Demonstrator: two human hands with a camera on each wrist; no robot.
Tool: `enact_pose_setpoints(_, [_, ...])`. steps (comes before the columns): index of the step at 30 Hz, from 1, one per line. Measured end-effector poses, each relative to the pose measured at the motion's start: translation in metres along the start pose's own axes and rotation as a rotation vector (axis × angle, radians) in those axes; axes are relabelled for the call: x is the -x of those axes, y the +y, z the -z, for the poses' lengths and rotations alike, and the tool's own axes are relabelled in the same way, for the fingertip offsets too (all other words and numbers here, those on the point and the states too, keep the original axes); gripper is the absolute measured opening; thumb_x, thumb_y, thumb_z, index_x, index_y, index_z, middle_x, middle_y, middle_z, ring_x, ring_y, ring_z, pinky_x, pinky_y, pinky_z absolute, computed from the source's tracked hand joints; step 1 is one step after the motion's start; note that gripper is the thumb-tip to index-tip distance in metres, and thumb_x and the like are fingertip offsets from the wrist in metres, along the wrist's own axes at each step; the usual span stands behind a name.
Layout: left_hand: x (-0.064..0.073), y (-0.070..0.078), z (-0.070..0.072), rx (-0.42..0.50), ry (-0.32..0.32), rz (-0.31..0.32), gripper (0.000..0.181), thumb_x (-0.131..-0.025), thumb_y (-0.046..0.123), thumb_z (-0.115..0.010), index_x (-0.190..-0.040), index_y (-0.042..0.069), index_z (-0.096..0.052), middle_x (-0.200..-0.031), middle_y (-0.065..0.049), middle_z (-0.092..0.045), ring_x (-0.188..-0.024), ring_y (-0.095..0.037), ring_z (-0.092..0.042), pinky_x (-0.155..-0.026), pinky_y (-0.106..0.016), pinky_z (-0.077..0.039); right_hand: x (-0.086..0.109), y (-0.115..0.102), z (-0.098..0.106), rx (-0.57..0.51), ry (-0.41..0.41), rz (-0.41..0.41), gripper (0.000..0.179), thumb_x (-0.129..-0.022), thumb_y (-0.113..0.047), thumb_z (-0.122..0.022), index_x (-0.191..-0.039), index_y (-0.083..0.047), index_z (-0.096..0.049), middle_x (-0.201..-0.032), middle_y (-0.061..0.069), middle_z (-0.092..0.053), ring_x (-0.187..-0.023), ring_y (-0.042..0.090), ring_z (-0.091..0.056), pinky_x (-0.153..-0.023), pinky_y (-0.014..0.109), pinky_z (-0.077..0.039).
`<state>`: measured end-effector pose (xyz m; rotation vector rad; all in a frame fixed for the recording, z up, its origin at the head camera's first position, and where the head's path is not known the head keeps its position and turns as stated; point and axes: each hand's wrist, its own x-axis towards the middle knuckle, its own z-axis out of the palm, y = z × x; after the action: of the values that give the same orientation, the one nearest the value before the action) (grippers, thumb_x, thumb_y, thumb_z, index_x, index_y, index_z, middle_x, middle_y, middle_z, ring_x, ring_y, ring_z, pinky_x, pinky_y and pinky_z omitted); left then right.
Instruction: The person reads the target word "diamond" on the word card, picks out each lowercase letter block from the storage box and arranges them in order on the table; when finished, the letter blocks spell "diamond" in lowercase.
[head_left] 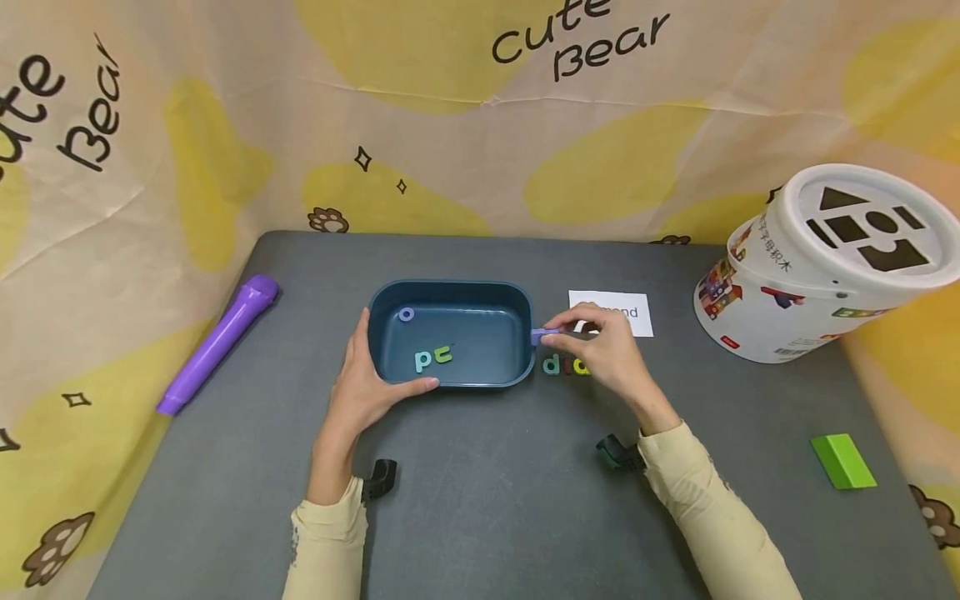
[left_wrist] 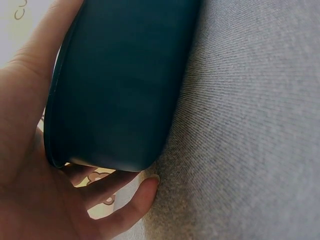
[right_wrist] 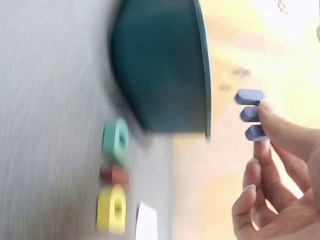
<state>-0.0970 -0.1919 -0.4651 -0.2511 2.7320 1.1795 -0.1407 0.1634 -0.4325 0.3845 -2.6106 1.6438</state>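
Note:
My left hand [head_left: 363, 379] grips the left end of a dark teal plastic tray [head_left: 480, 382], thumb along the near rim and fingers round the side. Inside the tray lie a lilac letter o [head_left: 406, 314], a light blue letter p [head_left: 423, 361] and a green u-shaped letter [head_left: 442, 354]. Just beyond the right rim, my right hand [head_left: 611, 350] pinches a lilac letter piece [right_wrist: 251, 114] between thumb and finger; three prongs of it show in the right wrist view. Below that hand on the table are a teal letter d [head_left: 551, 364], a red piece [right_wrist: 114, 176] and a yellow letter [right_wrist: 111, 209], partly hidden.
A white card [head_left: 637, 312] with printed text lies behind the right hand, which covers part of it. A white bucket [head_left: 795, 275] with a shape-hole lid stands at the back right. A purple microphone [head_left: 220, 343] lies left, a green block [head_left: 843, 461] right.

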Motion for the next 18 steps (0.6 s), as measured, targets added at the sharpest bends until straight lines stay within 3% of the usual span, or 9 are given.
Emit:
enact_pose_setpoints(3, [0.0, 0.0, 0.001, 0.002, -0.005, -0.002, 0.151, -0.068, 0.064, -0.095, -0.17, 0.035, 0.013, -0.18, -0.007, 0.0, -0.163, -0.045, -0.017, -0.119, -0.081, -0.019, 0.006, 0.008, 0.021, 0.093, 0.048, -0.034, 0.01, -0.089, -0.014, -0.088, -0.097, -0.009, -0.084, -0.097, 0.009, -0.077, -0.087, 0.013, -0.058, -0.075, 0.021, -0.045])
enact_pose_setpoints(8, [0.0, 0.0, 0.002, 0.003, -0.004, -0.004, 0.15, -0.069, 0.065, -0.094, -0.17, 0.035, 0.013, -0.18, -0.008, -0.001, -0.163, -0.046, -0.018, -0.118, -0.082, -0.019, 0.014, 0.024, 0.045, 0.217, 0.082, -0.115, 0.009, -0.091, -0.016, -0.086, -0.095, -0.009, -0.083, -0.093, 0.011, -0.077, -0.079, 0.014, -0.057, -0.067, 0.019, -0.044])
enact_pose_setpoints(13, [0.001, 0.001, 0.003, 0.01, -0.009, -0.005, 0.15, -0.069, 0.066, -0.093, -0.17, 0.036, 0.013, -0.18, -0.009, -0.001, -0.162, -0.047, -0.019, -0.118, -0.081, -0.022, 0.021, 0.042, 0.059, 0.291, 0.012, -0.211, 0.008, -0.093, -0.014, -0.084, -0.096, -0.007, -0.082, -0.089, 0.011, -0.076, -0.075, 0.017, -0.058, -0.061, 0.023, -0.044])
enact_pose_setpoints(18, [0.002, 0.002, 0.002, 0.015, -0.016, -0.007, 0.149, -0.069, 0.066, -0.093, -0.17, 0.036, 0.013, -0.18, -0.011, -0.001, -0.161, -0.048, -0.02, -0.118, -0.081, -0.024, 0.026, 0.055, 0.064, 0.308, -0.09, -0.294, 0.011, -0.094, -0.014, -0.082, -0.098, -0.003, -0.081, -0.087, 0.01, -0.077, -0.074, 0.013, -0.063, -0.064, 0.024, -0.046])
